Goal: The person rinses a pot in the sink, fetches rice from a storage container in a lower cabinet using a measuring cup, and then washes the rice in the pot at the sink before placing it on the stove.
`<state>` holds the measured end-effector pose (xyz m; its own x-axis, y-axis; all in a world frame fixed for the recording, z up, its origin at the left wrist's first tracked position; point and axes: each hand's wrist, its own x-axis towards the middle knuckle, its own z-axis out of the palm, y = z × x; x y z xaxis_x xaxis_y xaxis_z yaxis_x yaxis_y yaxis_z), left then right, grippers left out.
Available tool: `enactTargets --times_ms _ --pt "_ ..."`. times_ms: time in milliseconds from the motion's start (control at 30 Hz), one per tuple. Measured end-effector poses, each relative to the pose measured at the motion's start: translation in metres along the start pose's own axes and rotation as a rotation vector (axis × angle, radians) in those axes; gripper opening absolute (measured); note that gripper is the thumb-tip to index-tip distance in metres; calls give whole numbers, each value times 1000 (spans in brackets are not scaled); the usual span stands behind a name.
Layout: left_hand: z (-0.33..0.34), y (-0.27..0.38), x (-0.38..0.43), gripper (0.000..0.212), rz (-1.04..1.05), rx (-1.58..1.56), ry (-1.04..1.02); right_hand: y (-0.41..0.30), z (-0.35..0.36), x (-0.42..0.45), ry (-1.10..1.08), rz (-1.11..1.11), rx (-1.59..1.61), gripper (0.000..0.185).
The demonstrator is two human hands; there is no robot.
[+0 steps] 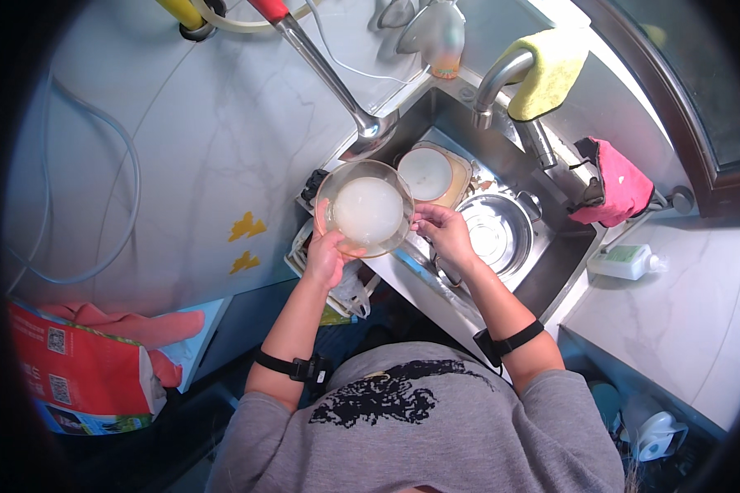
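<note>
A clear glass bowl (401, 191) with an amber-tinted rim hangs over the left edge of the sink. Cloudy whitish liquid (368, 209) covers its bottom. My left hand (330, 256) grips the near left side of the bowl, thumb up along the wall. At the opposite rim, the curled fingers of my right hand (445, 231) hold the edge. Below, in the stainless steel sink (546, 259), sit a shiny metal pot (518, 237) and a round bowl (425, 174) with pale contents on a tan board or tray (459, 185).
A red-handled ladle (327, 65) hangs over the sink's left corner. The faucet (499, 74) carries a yellow cloth (549, 74); a pink cloth (620, 185) hangs at the right. A white bottle (623, 262) lies on the right counter. Food scraps (484, 183) lie in the sink.
</note>
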<state>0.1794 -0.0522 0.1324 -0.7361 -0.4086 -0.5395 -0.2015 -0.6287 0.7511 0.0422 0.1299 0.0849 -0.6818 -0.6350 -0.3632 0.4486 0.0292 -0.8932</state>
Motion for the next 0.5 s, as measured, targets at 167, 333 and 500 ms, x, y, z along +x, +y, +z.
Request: enactTargets --times_ms 167,333,500 --pt "0 5 0 76 36 42 16 -4 6 -2 -22 -25 -60 29" --pt "7 10 -2 75 50 53 43 -1 6 0 -30 5 -21 33" --pt "10 12 -3 74 62 62 64 6 5 3 -17 -48 -165 43"
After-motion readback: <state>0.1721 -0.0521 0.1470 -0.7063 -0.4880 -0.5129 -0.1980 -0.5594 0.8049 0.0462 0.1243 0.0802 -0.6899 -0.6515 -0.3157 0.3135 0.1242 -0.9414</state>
